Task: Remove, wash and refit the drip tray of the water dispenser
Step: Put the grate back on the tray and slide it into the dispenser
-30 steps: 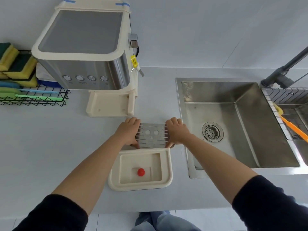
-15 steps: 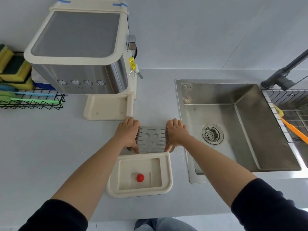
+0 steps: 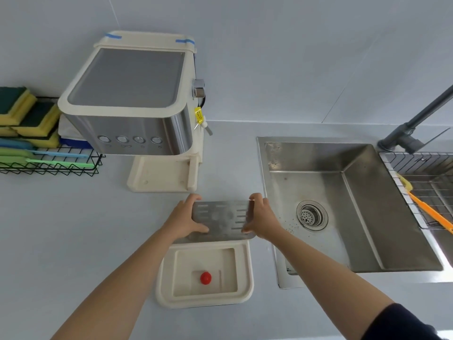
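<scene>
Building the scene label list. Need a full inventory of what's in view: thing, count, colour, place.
water dispenser: 1, cream and steel, back left of counter
metal grate: 1, silver, held above counter in front of the dispenser
drip tray: 1, cream, on counter nearest the camera
red float: 1, red, inside the drip tray
sink: 1, steel, right
faucet: 1, dark grey, behind the sink
drying rack: 1, wire, far right
orange brush: 1, orange, on the drying rack
wire basket: 1, black, far left
sponges: several, yellow and green, in the wire basket
left hand: 1, grip on the grate's left edge
right hand: 1, grip on the grate's right edge
</scene>
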A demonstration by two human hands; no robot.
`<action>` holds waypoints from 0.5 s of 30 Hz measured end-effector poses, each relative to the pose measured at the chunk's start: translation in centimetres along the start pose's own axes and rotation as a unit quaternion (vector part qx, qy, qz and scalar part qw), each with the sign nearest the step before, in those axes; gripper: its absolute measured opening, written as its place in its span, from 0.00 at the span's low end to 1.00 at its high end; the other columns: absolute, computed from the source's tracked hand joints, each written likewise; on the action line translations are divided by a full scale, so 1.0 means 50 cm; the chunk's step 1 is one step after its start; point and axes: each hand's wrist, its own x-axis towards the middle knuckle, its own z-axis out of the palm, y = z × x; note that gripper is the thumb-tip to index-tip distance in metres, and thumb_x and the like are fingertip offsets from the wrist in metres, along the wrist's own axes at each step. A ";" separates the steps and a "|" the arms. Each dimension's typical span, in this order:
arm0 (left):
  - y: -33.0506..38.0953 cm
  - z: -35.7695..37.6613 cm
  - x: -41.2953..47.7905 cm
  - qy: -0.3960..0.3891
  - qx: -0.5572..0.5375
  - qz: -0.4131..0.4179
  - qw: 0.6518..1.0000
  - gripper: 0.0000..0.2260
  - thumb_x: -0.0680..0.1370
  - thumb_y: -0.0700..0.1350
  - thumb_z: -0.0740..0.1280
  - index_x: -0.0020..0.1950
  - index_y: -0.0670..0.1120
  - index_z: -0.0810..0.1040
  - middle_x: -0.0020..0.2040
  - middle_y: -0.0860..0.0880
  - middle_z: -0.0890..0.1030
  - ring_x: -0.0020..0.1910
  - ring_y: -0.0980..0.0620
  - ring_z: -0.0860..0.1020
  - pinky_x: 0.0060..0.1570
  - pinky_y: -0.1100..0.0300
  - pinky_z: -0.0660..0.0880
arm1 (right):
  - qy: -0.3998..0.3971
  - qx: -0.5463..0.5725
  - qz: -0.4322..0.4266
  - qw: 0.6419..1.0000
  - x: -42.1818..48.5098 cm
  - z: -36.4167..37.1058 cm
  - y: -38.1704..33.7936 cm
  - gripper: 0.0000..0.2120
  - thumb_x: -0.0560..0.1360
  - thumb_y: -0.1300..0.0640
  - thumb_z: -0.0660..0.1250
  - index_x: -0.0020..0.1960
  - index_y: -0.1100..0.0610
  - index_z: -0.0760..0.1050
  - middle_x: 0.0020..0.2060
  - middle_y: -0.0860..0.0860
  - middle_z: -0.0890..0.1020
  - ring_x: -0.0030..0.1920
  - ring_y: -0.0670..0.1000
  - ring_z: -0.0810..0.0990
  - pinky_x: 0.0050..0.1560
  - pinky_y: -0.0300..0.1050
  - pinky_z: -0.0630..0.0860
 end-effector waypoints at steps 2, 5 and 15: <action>-0.003 -0.007 -0.004 0.038 -0.069 -0.020 0.997 0.30 0.66 0.44 0.75 0.64 0.48 0.65 0.48 0.45 0.75 0.44 0.50 0.73 0.43 0.60 0.68 | 0.027 0.049 0.015 0.998 -0.002 -0.008 0.003 0.35 0.63 0.65 0.75 0.64 0.59 0.60 0.57 0.57 0.68 0.49 0.53 0.69 0.52 0.45 0.71; -0.003 -0.020 -0.012 0.095 -0.111 -0.043 0.988 0.22 0.69 0.44 0.73 0.60 0.44 0.69 0.34 0.48 0.71 0.33 0.53 0.71 0.33 0.62 0.65 | 0.059 0.121 0.041 0.990 -0.005 -0.021 0.006 0.32 0.64 0.62 0.75 0.62 0.61 0.63 0.46 0.54 0.71 0.46 0.53 0.70 0.46 0.43 0.68; -0.002 -0.046 -0.111 0.143 -0.115 -0.051 0.982 0.11 0.68 0.44 0.73 0.44 0.44 0.74 0.35 0.47 0.76 0.39 0.48 0.76 0.36 0.60 0.69 | 0.040 0.224 0.054 0.972 -0.086 -0.021 0.003 0.18 0.65 0.59 0.75 0.48 0.57 0.69 0.33 0.50 0.74 0.32 0.49 0.74 0.32 0.39 0.70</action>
